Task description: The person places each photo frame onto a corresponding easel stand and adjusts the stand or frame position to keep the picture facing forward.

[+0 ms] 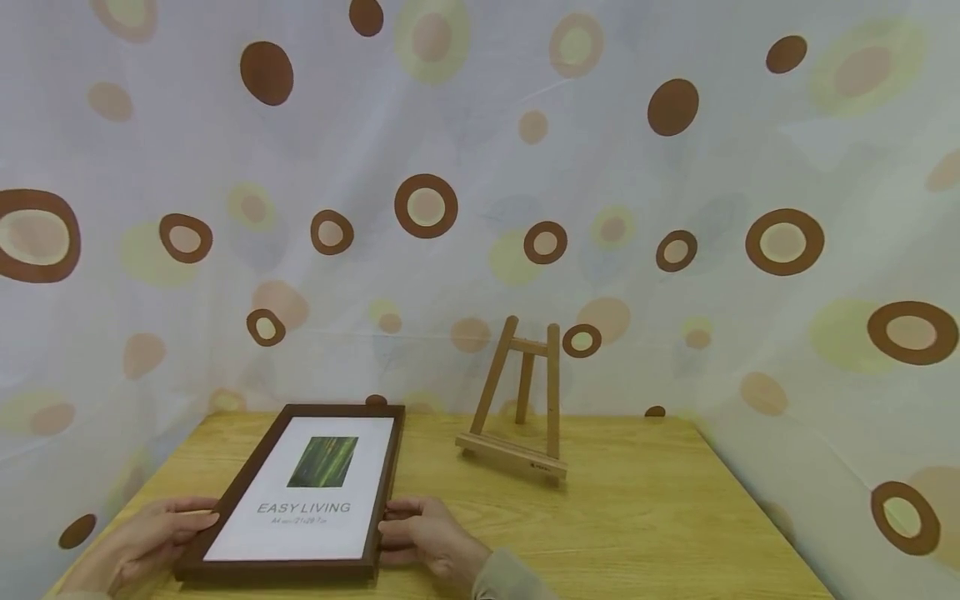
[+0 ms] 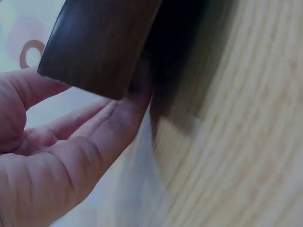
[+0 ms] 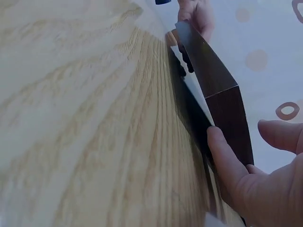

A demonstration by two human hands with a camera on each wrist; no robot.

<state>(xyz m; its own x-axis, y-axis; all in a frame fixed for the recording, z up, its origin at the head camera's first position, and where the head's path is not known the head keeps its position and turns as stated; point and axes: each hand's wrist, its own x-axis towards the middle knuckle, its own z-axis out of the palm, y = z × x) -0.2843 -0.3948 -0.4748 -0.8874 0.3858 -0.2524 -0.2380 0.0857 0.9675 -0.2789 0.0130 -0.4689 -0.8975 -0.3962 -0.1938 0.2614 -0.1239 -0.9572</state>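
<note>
A dark brown picture frame (image 1: 193, 569) with a white sheet, a small green picture and the words EASY LIVING is face up at the table's left. Along its left edge my left hand (image 1: 153, 533) grips it, fingers reaching beneath the frame (image 2: 99, 47) in the left wrist view. My right hand (image 1: 431, 537) holds the opposite edge near the front corner. A dark gap shows between frame and tabletop in the right wrist view, where my right fingers (image 3: 227, 158) lie against the side and underside. A wooden tabletop easel (image 1: 513, 457) stands right of the frame, untouched.
The yellow wood-grain table (image 1: 637, 517) extends to the right of the easel. Behind it and at both sides hangs a pale curtain (image 1: 480, 133) with brown, peach and green dots, close against the table's edges.
</note>
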